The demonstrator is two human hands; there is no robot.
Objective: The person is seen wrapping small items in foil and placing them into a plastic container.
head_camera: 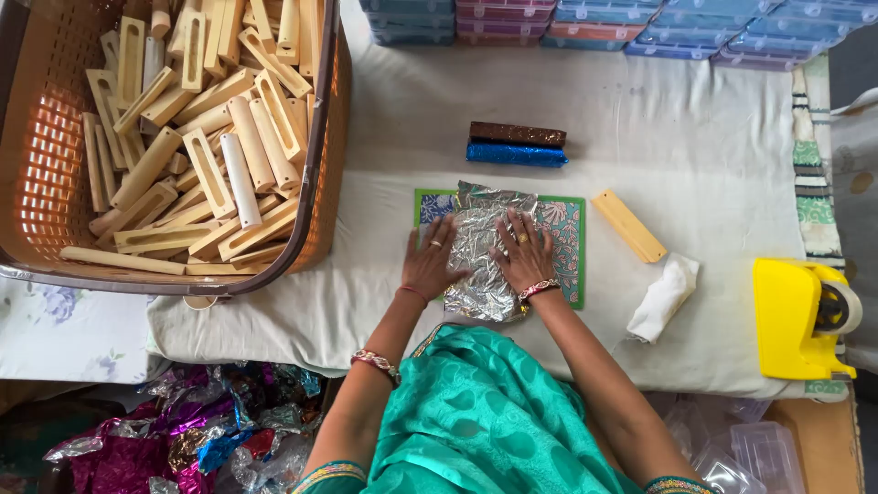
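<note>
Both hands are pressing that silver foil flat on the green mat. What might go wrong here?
The crinkled foil sheet looks thin; the left hand and right hand both wear rings that might snag or tear it. Its near edge overhangs the green mat toward the table edge, so it may slip.

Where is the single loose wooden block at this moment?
In the head view, the wooden block lies on the white cloth, to the right of the green mat, just above the folded white tissue.
</note>
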